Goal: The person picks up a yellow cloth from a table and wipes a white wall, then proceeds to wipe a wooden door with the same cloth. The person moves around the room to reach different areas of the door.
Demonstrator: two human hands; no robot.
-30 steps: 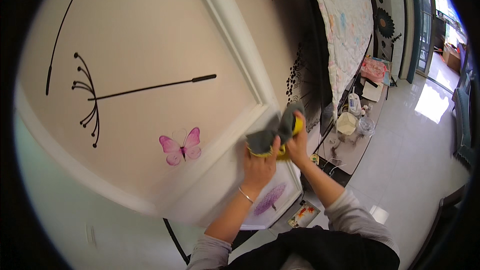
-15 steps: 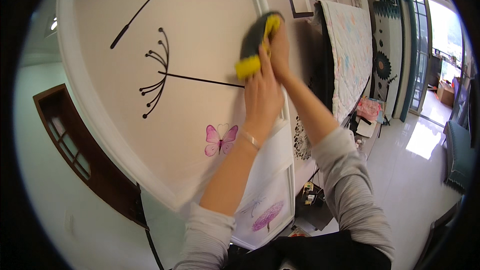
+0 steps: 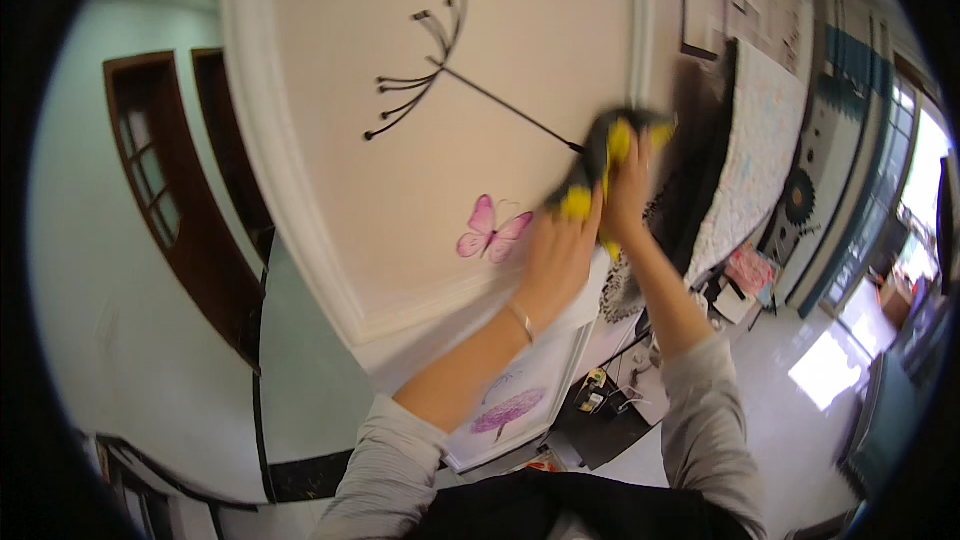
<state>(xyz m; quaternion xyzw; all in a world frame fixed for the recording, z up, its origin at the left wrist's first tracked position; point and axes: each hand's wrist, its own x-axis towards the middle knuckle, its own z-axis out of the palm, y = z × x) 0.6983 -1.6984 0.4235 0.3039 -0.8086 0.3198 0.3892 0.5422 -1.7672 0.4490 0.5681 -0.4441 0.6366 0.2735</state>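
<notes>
A dark grey and yellow cleaning cloth [image 3: 590, 162], blurred by motion, lies bunched against a cream wall panel with white molding. My left hand [image 3: 560, 252] grips its lower left part, the fingers pointing up along the yellow side. Closed round the cloth's right part is my right hand [image 3: 628, 190], close to the panel's right-hand molding. Some fingertips are hidden in the folds. A pink butterfly picture [image 3: 492, 232] is just left of my left hand. Up and left of the cloth runs a black dandelion-like stem decoration [image 3: 500, 105].
To the right, a patterned pale cloth [image 3: 755, 140] covers a dark screen-like thing on the wall. Below it stands a dark low table [image 3: 600, 430] with small items. A brown wooden door [image 3: 165, 180] is at the left, a blue-green seat [image 3: 885, 420] at the far right.
Both hands have moved the cloth down along the panel's right side, nearer the butterfly's height. The view has also swung, so the wall scene appears farther right.
</notes>
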